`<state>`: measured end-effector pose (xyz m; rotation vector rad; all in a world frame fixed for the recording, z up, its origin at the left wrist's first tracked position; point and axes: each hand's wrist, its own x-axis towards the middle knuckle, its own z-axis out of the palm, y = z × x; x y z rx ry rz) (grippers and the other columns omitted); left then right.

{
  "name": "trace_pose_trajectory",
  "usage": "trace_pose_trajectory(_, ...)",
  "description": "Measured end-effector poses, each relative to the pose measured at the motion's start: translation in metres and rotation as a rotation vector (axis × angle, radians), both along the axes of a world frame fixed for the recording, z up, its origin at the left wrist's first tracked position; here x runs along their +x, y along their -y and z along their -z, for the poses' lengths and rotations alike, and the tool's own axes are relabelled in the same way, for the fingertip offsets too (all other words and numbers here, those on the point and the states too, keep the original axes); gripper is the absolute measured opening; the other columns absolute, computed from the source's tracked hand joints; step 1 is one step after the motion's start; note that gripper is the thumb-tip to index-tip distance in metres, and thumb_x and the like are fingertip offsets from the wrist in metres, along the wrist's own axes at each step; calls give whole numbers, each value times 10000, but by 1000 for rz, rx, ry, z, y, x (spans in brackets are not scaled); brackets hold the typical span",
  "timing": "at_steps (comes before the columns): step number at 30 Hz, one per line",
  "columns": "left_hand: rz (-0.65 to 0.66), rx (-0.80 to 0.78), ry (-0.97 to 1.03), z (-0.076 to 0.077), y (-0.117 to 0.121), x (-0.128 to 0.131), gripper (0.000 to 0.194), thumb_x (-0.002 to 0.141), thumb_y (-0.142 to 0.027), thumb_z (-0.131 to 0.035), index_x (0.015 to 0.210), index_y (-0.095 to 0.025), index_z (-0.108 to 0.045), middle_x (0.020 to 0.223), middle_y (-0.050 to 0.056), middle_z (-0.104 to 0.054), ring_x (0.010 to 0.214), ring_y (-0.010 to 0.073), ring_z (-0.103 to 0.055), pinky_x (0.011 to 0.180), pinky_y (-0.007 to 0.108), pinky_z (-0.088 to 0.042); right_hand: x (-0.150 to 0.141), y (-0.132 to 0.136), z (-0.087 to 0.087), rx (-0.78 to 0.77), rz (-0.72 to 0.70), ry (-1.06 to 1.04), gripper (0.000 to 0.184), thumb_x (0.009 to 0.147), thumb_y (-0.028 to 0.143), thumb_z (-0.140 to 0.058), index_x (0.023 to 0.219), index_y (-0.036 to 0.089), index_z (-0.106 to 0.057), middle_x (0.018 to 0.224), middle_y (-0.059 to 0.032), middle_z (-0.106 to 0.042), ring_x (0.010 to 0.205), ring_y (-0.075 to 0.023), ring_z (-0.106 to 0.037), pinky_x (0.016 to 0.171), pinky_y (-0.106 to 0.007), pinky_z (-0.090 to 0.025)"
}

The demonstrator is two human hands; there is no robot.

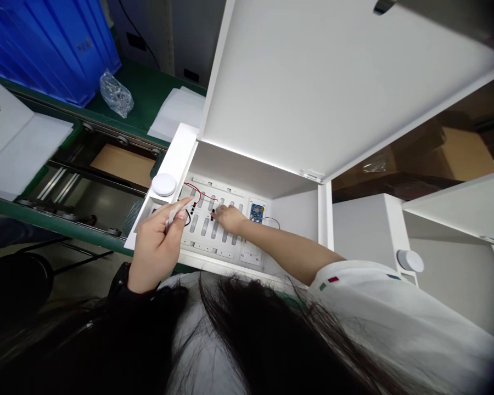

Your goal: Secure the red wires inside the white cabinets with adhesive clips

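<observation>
An open white metal box (257, 164) lies in front of me with its slotted inner panel (214, 244) showing. Over the box's left end, my left hand (154, 249) pinches a small white flat piece (173, 213) between thumb and index finger. My right hand (230, 219) reaches inside, its fingers drawn together at the slotted panel beside a small black strip (212, 215). What those fingertips grip is hidden. Thin red wires (194, 187) run over the panel between my hands. A blue circuit board (257, 213) sits right of my right hand.
The box's large lid (333, 82) stands raised behind it. White round knobs (163, 185) sit on the box's left end and on another white box (364, 236) at the right. Back left are a blue bin (45, 44), a clear plastic bag (116, 94), white sheets (177, 112) and a roller conveyor (78, 164).
</observation>
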<state>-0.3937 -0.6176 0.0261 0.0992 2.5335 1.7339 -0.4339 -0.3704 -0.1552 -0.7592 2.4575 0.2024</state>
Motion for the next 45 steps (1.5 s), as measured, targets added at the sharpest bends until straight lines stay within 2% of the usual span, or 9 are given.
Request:
trace_pose_trajectory(5,34,1,-35,2,0,0,337,957,-346,-521,1243,-256,-675,1147,28,-716,1038,200,-655,964,323,-494,4,-20,-10,74,93,125,470,947,194,-421,1398,253,-541,1199,-167,-620,1132,-310,-540,883,-414,-402)
trace_pose_trajectory(9,61,24,-57,2,-2,0,324,962,-324,-517,1226,-235,-683,1207,28,-700,1106,195,-640,985,301,-480,-6,-15,-13,39,228,134,421,944,259,-440,1321,209,-620,1166,-171,-633,1091,-299,-570,847,-362,-410)
trace_pose_trajectory(13,88,19,-70,2,-4,-1,314,963,-307,-519,1211,-212,-687,1195,34,-705,1118,179,-636,985,274,-468,-15,3,-8,-63,195,91,548,884,183,-476,1409,332,-527,1195,-118,-630,1106,-292,-573,842,-351,-413)
trace_pose_trajectory(18,92,24,-87,2,-3,-2,317,962,-286,-521,1226,-207,-678,1207,37,-699,1139,170,-625,1001,265,-453,-19,14,-1,6,186,110,593,879,152,-463,1423,386,-495,1216,-122,-627,1116,-313,-575,873,-398,-411)
trace_pose_trajectory(25,95,2,-90,3,0,-1,310,959,-284,-518,1210,-220,-688,1178,34,-709,1085,184,-643,930,285,-488,-11,-1,-10,108,268,178,534,919,206,-473,1432,354,-494,1209,-150,-651,1112,-313,-588,851,-380,-423)
trace_pose_trajectory(31,91,24,-66,4,1,-1,265,925,-299,-579,1127,-223,-731,1039,28,-731,985,174,-658,860,272,-499,-1,-14,-17,147,313,219,558,913,189,-480,1443,363,-478,1227,-139,-651,1107,-297,-603,859,-380,-429)
trace_pose_trajectory(35,80,28,-47,4,1,-2,255,906,-319,-604,1092,-217,-745,1015,34,-731,951,185,-662,838,287,-503,-2,-3,-19,107,255,140,485,900,187,-479,1362,291,-586,1197,-160,-647,1111,-308,-590,856,-384,-433)
trace_pose_trajectory(39,128,38,-78,4,0,-1,250,918,-288,-580,1088,-201,-741,1029,39,-724,965,173,-654,862,272,-492,-5,13,-16,22,189,80,598,874,138,-464,1430,357,-492,1174,-130,-648,1053,-292,-616,838,-379,-443)
trace_pose_trajectory(45,133,38,-99,3,-3,1,244,920,-275,-568,1078,-210,-742,1032,43,-726,953,176,-657,840,273,-499,-15,28,-16,23,288,139,565,892,174,-471,1413,391,-509,1267,-99,-637,1093,-276,-622,816,-327,-461)
